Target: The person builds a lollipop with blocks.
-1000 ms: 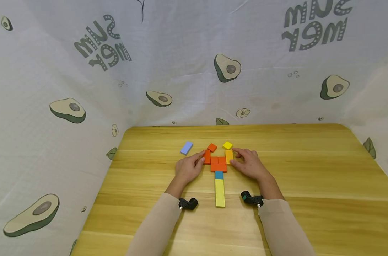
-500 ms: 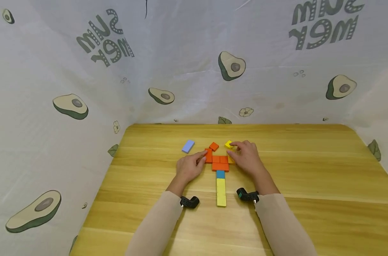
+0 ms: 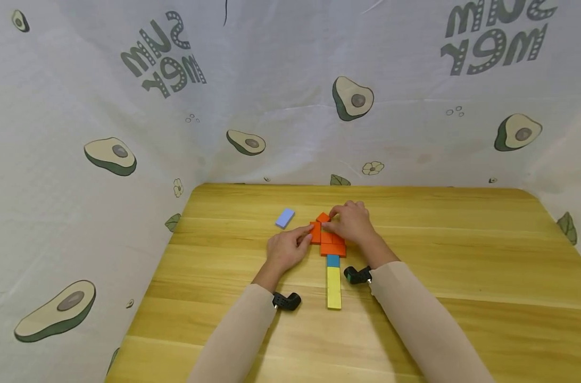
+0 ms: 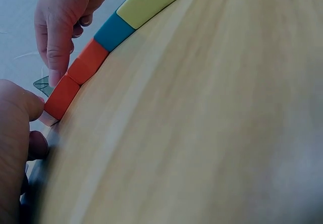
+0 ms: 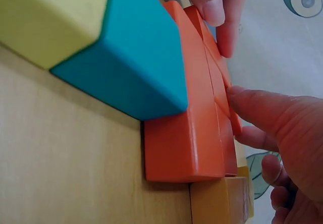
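While the long yellow blk (image 3: 334, 288) touches the near side of the blue blk (image 3: 333, 260), a wide red blk (image 3: 332, 249) touches blue's far side. Past blue & left, the L hand (image 3: 284, 250) has fingertips on the side red blk (image 3: 315, 235); can't tell if it's gripping. Past blue & right, the R hand (image 3: 353, 222) pinches the little turned red blk (image 3: 322, 217), which sits past blue, a bit left. Farther left past blue, a purple blk (image 3: 284, 218) lies on the wood table (image 3: 463, 266).
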Action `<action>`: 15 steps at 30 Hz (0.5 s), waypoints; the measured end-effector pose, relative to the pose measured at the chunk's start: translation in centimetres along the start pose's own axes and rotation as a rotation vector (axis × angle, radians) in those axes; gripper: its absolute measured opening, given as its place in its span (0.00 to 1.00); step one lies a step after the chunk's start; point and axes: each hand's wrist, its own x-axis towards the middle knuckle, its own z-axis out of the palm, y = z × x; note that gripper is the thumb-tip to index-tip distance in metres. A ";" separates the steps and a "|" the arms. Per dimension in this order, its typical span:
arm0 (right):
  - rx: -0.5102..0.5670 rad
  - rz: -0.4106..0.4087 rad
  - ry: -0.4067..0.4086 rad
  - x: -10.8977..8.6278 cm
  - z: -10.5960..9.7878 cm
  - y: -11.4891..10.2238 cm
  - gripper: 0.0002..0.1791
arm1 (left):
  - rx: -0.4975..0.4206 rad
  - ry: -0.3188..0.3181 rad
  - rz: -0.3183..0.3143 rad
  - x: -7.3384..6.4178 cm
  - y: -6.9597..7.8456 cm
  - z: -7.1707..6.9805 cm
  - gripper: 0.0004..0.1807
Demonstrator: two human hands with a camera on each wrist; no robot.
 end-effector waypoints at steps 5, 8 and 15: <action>-0.014 0.005 -0.007 0.3 0.3 -0.1 0.22 | 0.010 0.005 0.004 0.0 -0.2 0.0 0.21; -0.021 -0.001 -0.004 0.4 0.4 -0.1 0.23 | 0.018 0.011 0.006 0.0 -0.3 0.1 0.21; 0.009 -0.018 -0.004 0.4 0.3 0.4 0.22 | 0.007 0.001 0.010 0.0 -0.3 0.1 0.21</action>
